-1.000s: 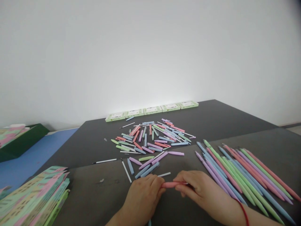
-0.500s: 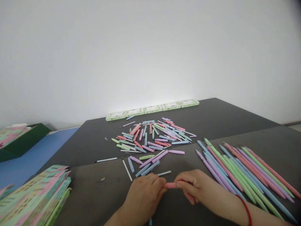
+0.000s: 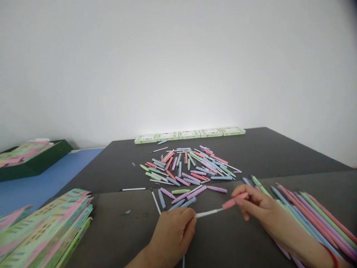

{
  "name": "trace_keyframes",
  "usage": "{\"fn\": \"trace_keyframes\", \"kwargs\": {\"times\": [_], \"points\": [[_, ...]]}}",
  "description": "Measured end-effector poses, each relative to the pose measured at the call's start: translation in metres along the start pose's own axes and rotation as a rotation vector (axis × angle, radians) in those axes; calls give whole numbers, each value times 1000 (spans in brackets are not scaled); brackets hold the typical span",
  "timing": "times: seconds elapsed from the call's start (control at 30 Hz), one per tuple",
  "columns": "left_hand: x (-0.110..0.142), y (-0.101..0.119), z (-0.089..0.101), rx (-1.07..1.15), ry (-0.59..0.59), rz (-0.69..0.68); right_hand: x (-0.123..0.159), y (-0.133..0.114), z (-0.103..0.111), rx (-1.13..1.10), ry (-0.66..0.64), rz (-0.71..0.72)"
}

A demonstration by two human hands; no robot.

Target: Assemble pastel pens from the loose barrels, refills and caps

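In the head view the two hands have drawn apart since half a second ago; then they met over a short pink piece with nothing white showing, now the right hand (image 3: 252, 203) has moved out to the right with the pink pen barrel (image 3: 234, 201), and a thin white refill (image 3: 208, 213) lies bared between the hands; I judge from this that the barrel is sliding off or along the refill, though which way it travels cannot be told from one moment; the camera has also tipped slightly, so the whole scene sits lower in the frame. The left hand (image 3: 174, 234) has its fingers (image 3: 187, 220) closed narrowly on the near end of the refill; the right hand's fingers (image 3: 242, 192) are pinched around the barrel's far end. The pen is held just above the dark surface (image 3: 119, 238), at its near edge, between the loose heap of pastel pen parts (image 3: 189, 167) behind and the row of assembled pens (image 3: 309, 212) to the right; the barrel is short, matt and salmon pink; the refill is straight, slender and white, its tip hidden in the left hand. Stacked printed cards (image 3: 44, 227) lie at the left; green boxes (image 3: 189, 134) line the far edge.
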State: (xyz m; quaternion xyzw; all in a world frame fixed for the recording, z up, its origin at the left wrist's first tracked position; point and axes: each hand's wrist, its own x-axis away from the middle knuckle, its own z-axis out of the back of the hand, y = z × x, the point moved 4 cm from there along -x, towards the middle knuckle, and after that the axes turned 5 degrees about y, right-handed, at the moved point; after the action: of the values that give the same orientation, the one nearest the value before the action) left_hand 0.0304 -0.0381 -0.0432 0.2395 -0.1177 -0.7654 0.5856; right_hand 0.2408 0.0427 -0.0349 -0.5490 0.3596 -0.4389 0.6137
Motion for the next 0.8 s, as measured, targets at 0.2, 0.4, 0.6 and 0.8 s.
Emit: {"fn": "trace_keyframes", "kwargs": {"times": [0.2,0.4,0.6,0.8], "points": [[0,0,1,164,64,-5,-3,7,3,-1059,-121,-283],[2,2,0,204,78,-45,10,-4,-15,-1383,-207,-354],[2,2,0,200,64,-53,13,-5,-18,-1426,-205,-362],[3,1,-1,207,67,-54,12,-5,-19,-1364,-202,-327]]}}
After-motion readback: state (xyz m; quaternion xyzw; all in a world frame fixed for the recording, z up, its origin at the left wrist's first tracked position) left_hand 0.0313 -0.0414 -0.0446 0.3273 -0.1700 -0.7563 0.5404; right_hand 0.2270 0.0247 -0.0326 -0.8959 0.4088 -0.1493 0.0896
